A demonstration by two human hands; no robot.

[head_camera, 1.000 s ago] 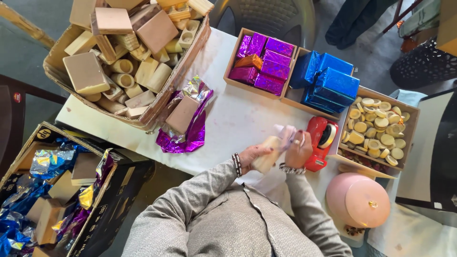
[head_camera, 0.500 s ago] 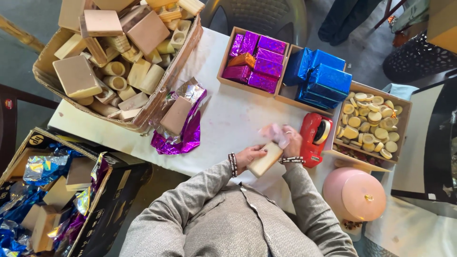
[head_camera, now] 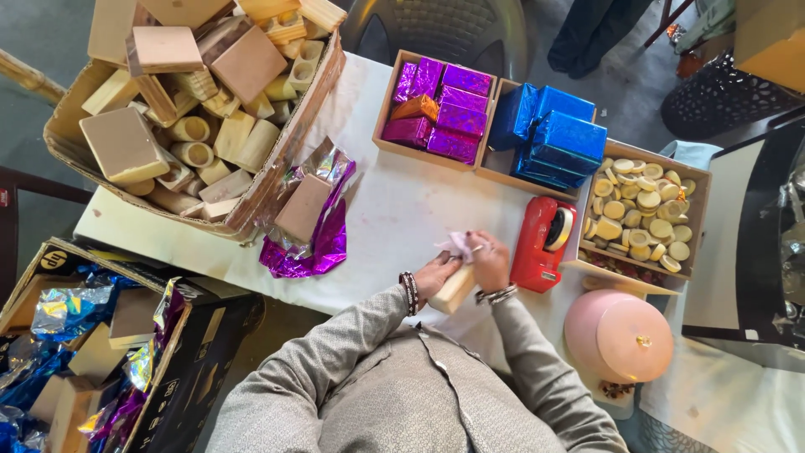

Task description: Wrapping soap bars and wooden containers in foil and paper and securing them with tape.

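Head view: left hand (head_camera: 434, 275) grips a smooth pale wooden block (head_camera: 454, 289) while right hand (head_camera: 489, 260) pinches crinkly pinkish foil (head_camera: 457, 245) beside a glossy red tape dispenser (head_camera: 541, 243).

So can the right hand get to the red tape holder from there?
Probably yes. The right hand is on the wooden block right beside the red tape holder, and nothing lies between them on the white table. It would have to let go of the block, which both hands are holding.
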